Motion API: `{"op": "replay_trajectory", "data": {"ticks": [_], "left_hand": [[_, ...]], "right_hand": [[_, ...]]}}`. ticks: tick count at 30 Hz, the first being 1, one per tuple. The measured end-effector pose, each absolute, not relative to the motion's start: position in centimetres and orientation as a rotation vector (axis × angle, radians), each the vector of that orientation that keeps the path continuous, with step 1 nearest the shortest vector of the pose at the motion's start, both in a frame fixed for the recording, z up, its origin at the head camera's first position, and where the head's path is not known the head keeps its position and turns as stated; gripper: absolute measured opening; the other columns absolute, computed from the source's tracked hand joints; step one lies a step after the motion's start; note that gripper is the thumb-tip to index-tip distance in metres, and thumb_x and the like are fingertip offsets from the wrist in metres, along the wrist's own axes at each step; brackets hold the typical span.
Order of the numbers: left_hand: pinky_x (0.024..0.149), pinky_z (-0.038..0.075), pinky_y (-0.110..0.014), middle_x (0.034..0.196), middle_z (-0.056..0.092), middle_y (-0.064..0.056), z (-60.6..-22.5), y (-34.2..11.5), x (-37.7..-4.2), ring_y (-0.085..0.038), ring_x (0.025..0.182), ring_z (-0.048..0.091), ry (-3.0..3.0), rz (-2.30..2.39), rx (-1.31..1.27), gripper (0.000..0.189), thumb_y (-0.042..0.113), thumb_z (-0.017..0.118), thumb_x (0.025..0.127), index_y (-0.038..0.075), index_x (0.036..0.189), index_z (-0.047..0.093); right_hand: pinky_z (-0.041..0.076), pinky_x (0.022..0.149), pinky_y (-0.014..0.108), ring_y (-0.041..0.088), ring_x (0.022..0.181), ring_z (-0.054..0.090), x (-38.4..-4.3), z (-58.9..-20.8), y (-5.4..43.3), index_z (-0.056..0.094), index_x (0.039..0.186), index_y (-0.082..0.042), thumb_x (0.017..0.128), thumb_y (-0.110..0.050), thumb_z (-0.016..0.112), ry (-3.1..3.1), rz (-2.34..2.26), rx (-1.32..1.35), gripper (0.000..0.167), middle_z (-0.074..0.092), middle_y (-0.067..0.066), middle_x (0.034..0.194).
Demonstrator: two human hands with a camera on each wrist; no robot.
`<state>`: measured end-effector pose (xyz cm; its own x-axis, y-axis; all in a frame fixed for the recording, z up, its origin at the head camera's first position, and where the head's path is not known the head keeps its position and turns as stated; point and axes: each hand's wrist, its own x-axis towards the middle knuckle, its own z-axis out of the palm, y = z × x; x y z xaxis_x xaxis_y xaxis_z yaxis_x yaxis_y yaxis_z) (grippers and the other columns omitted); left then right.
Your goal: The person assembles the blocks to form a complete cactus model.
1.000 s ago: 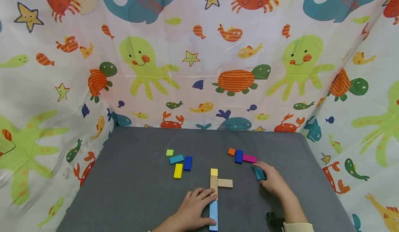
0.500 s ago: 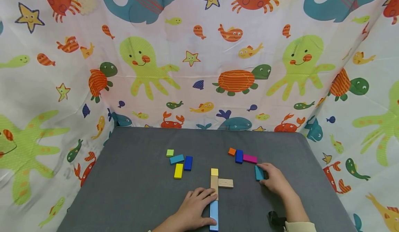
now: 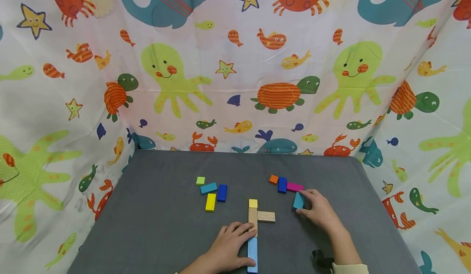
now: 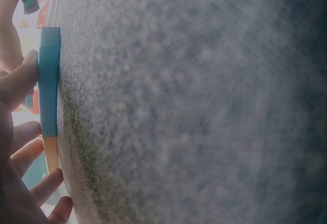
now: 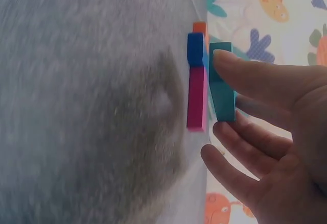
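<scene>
Hands, head view: we find them well apart over the grey table (image 3: 165, 233).
Left hand (image 3: 229, 243): fingers spread, thumb against the near part of a light blue block (image 3: 252, 254), fingertips at a wooden block (image 3: 252, 215).
Right hand (image 3: 319, 210): we record it pinching a teal block (image 3: 298, 201) between thumb and fingertips.
Teal block: right half of the table, on the near side of the magenta block (image 3: 294, 187), close to its right end.
Magenta row: orange block (image 3: 274, 179), dark blue block (image 3: 282, 185) and magenta block, in order from left to right.
Centre column: light blue block, wooden block and yellow cube (image 3: 253, 203) end to end; a crosswise wooden piece (image 3: 266, 216) against the right side.
Left cluster: green cube (image 3: 200, 180), turquoise block (image 3: 208, 188), navy block (image 3: 222, 193) and yellow block (image 3: 210, 203), lying close together.
Backdrop: white cloth (image 3: 206, 73) printed with sea animals.
Left wrist view: we see the thumb on the light blue block, the other fingers fanned apart along the column.
Right wrist view: we note the thumb across the teal block's face, fingertips opposite; we cannot tell whether the block touches the table.
</scene>
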<state>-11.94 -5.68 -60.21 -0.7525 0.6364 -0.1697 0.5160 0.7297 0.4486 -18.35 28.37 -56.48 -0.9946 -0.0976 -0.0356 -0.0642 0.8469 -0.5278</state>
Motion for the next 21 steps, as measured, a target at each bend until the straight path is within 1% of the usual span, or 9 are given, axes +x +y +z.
{"op": "replay_trajectory", "data": {"ticks": [5,11,15,21], "left_hand": [[0.099,0.038,-0.048,0.160,0.032,0.020,-59.9,-5.7,-11.7,-0.017,0.137,0.038,2.628,0.544,0.893,0.081,0.077,0.060,0.082,0.041,0.153,0.041],[0.100,0.038,-0.048,0.160,0.032,0.021,-59.8,-5.7,-11.6,-0.016,0.136,0.038,2.618,0.544,0.883,0.082,0.076,0.062,0.081,0.042,0.152,0.041],[0.102,0.038,-0.051,0.160,0.033,0.021,-60.1,-5.5,-11.8,-0.017,0.137,0.038,2.605,0.540,0.860,0.081,0.076,0.063,0.081,0.044,0.152,0.041],[0.104,0.038,-0.054,0.159,0.034,0.019,-60.5,-5.5,-11.9,-0.019,0.137,0.039,2.617,0.538,0.865,0.080,0.076,0.063,0.081,0.043,0.151,0.042]], "right_hand": [[0.045,0.101,0.062,0.041,0.120,0.054,-18.6,-56.5,27.2,0.056,0.142,-0.001,0.082,-0.024,0.085,2.957,-0.866,-0.153,0.071,0.055,0.022,0.136],[0.046,0.101,0.060,0.039,0.120,0.055,-18.9,-56.5,25.8,0.056,0.143,-0.002,0.082,-0.022,0.086,2.947,-0.917,-0.207,0.071,0.057,0.018,0.134],[0.046,0.102,0.060,0.039,0.123,0.054,-19.1,-56.7,24.9,0.056,0.143,-0.004,0.082,-0.023,0.085,2.942,-0.909,-0.223,0.071,0.056,0.017,0.136],[0.046,0.103,0.059,0.038,0.123,0.054,-19.4,-57.1,23.7,0.058,0.141,-0.005,0.082,-0.023,0.085,2.933,-0.920,-0.237,0.068,0.056,0.016,0.137]]}}
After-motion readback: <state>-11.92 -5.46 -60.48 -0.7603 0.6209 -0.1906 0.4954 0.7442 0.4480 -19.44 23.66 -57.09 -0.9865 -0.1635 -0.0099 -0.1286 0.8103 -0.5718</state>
